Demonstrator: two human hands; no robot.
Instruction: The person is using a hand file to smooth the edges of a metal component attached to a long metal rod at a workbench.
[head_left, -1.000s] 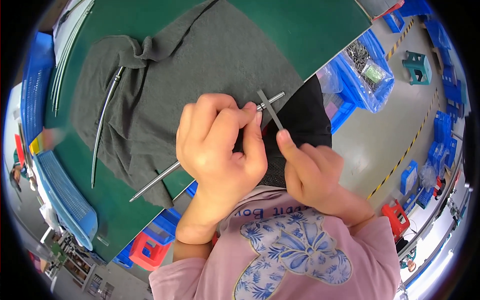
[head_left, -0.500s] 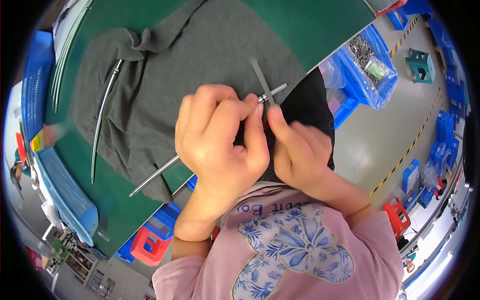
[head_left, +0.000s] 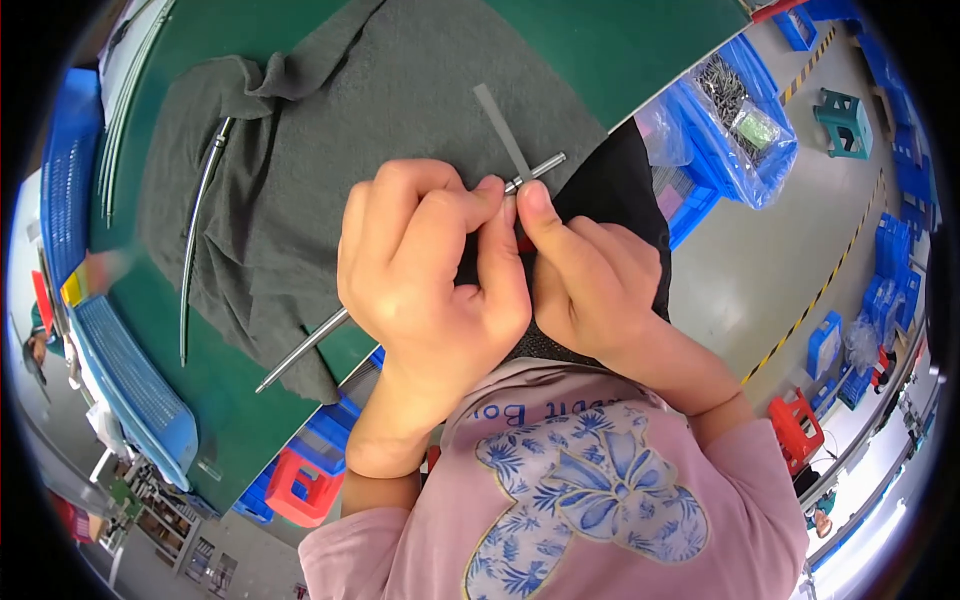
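My left hand (head_left: 430, 260) is closed round a thin, shiny metal rod (head_left: 302, 352), pinching it near its upper right end between thumb and forefinger. The rod slants from lower left to upper right, and its middle is hidden behind my fingers. Beside the left fingertips, my right hand (head_left: 595, 275) pinches a narrow flat grey strip (head_left: 500, 125) under its thumb. That strip crosses the rod near its tip, its free end pointing up and left. A dark grey cloth (head_left: 420, 100) lies spread beneath. On its left side rests a second, curved metal rod (head_left: 197, 225).
Several thin pale rods (head_left: 130, 110) lie along the far left of the green table (head_left: 640, 50). Light blue baskets (head_left: 140, 390) stand at its left edge. To the right, a blue bin (head_left: 780, 150) holds many small metal parts. Red (head_left: 300, 485) and green (head_left: 845, 125) stools stand on the floor.
Both hands, with the rod and strip, have shifted slightly left and up. The strip's free end has swung further left. My right hand, blurred before, now shows sharply.
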